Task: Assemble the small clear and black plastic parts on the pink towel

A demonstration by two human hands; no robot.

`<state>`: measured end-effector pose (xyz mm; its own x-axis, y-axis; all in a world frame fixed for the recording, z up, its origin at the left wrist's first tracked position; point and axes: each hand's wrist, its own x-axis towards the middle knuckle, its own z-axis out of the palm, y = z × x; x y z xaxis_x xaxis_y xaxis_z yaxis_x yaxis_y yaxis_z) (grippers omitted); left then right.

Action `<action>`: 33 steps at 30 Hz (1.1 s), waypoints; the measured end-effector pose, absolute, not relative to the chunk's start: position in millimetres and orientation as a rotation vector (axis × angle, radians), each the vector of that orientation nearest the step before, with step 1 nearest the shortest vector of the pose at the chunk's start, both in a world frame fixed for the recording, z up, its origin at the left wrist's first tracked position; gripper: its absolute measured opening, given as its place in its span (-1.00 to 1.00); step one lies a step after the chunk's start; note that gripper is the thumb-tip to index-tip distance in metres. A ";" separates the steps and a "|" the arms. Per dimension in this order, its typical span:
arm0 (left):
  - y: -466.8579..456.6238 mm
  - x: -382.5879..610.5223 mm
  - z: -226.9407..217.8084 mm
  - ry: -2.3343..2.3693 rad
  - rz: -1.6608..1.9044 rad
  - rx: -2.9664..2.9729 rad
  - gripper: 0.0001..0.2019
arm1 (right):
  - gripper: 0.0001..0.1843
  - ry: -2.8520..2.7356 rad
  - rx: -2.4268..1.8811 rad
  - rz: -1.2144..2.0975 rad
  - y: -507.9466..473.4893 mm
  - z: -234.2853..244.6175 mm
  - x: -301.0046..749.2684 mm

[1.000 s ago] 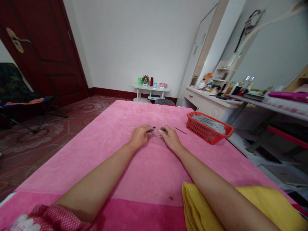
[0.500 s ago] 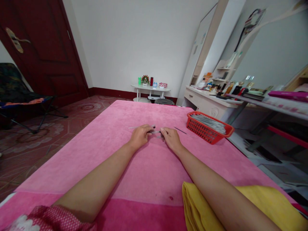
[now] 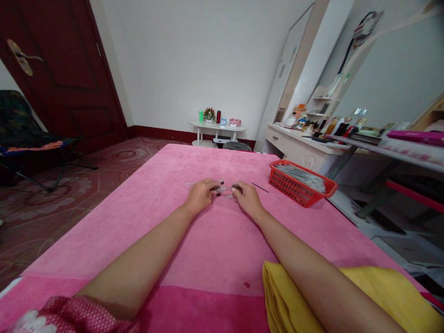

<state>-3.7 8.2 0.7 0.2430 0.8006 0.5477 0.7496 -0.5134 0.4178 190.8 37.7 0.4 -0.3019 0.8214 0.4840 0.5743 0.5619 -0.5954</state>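
- Thin pale pen-like sticks lie on the pink towel-covered table, between the two hands, at mid-table.
- Left hand: forearm stretched forward from lower left, palm down, fingers curled inward onto the near ends of the sticks. Dark-painted fingernails visible at the tips.
- Right hand: forearm comes in from lower right, crossing over the folded yellow cloth; palm down, fingers bent onto a small dark piece at the sticks' right end.
- Grip state: both hands look closed on the sticks, fingertips nearly meeting. What exactly each finger pinches is too small to tell.
- One stick end pokes out past the left hand toward the far left; the rest sits in the gap between the fingertips.
- Thin dark rod lies loose on the towel just right of the right hand, not touched.
- Red plastic mesh basket sits at the table's right edge, beyond the dark rod, well apart from both hands. It holds a pile of grey-white sticks lying lengthwise, filling most of it.
- Background: dark red wooden door at left, small white round side table with bottles against the far wall, cluttered white dresser at right.
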 end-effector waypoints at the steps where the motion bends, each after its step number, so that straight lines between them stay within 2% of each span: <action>1: 8.7 -4.1 0.3 1.526 1.137 2.417 -0.73 | -0.86 -2.009 -1.139 0.383 38.7 0.6 191.8; 12: 10.4 -6.5 -0.5 1.549 1.157 2.412 -0.75 | -0.85 -1.977 -1.246 0.355 48.0 8.4 202.4; 14: 10.6 -6.9 -0.8 1.550 1.153 2.410 -0.75 | -0.78 -2.015 -1.250 0.359 50.8 8.6 205.3; 18: 11.0 -6.6 -1.0 1.543 1.138 2.419 -0.75 | -0.51 -2.188 -1.151 0.212 55.1 5.4 208.4; 20: 11.4 -6.0 -1.7 1.541 1.127 2.430 -0.76 | -0.47 -2.282 -1.100 0.134 56.0 2.4 207.7; 29: 13.1 -4.4 -4.1 1.547 1.113 2.424 -0.74 | -0.84 -2.373 -1.285 -0.084 55.9 1.6 204.7; 33: 12.0 -4.2 -2.3 1.534 1.107 2.441 -0.74 | -0.83 -2.397 -1.295 -0.120 52.5 5.8 204.4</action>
<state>-4.2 12.0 -2.3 0.2500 0.8039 0.5396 0.7654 -0.5054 0.3984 204.4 52.5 5.8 -0.4832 0.7819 0.3940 0.8174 0.5641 -0.1170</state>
